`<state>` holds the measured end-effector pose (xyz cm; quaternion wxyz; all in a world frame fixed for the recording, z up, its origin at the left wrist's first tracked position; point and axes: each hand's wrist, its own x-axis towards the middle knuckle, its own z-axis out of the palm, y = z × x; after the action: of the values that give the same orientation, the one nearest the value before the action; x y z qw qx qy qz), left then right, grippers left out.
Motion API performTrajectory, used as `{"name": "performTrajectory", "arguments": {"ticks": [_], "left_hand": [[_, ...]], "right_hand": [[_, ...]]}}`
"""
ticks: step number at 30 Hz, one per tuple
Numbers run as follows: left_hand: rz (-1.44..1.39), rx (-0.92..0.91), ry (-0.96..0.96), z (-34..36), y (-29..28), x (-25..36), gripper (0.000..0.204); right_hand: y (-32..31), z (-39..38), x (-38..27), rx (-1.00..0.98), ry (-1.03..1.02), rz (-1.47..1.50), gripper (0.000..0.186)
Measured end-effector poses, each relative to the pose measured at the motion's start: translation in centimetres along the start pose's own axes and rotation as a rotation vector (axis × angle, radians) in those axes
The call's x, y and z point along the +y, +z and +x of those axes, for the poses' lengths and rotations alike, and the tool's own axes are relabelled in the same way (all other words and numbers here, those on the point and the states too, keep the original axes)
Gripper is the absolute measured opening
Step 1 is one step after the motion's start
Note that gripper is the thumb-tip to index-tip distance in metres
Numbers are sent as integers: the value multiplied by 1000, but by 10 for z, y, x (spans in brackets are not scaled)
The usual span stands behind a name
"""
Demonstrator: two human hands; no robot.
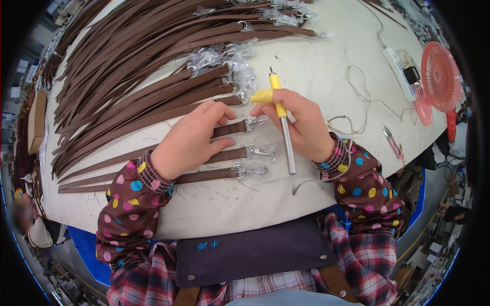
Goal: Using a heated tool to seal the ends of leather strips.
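Observation:
My right hand (301, 122) is closed around a pen-shaped tool (287, 140) with a yellow upper part, a silver barrel and a thin dark tip pointing away from me. Yellow tape (263, 96) wraps one of its fingers. My left hand (191, 133) is over a brown strap (230, 129), its bent fingers and thumb apart on either side of it. That strap ends in a metal clasp (250, 124) with clear plastic on it. Two more brown straps (212, 175) with wrapped clasps lie nearer to me, partly under my left hand and forearm.
A big pile of brown straps (127, 56) covers the table's far left. A pink fan (440, 76), a white power strip (399, 74) with a black plug (411, 75), a thin cord (365, 97) and small snips (392, 142) are at the right. Thread scraps dot the white tabletop (229, 204).

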<state>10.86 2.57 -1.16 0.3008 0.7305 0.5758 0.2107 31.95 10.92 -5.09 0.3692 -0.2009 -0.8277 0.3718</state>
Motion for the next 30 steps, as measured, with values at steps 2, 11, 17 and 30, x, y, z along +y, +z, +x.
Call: {"name": "performTrajectory", "arguments": {"ticks": [2, 11, 17, 30], "left_hand": [[22, 0, -19, 2, 5, -1, 28], [-220, 99, -92, 4, 9, -5, 14], [-382, 84, -222, 3, 8, -14, 15], [-509, 68, -195, 5, 11, -21, 16]], "right_hand": [[0, 3, -15, -10, 141, 161, 22], [4, 6, -16, -24, 310, 397, 20], [20, 10, -13, 6, 276, 237, 24], [23, 9, -14, -47, 278, 166, 20]]}}
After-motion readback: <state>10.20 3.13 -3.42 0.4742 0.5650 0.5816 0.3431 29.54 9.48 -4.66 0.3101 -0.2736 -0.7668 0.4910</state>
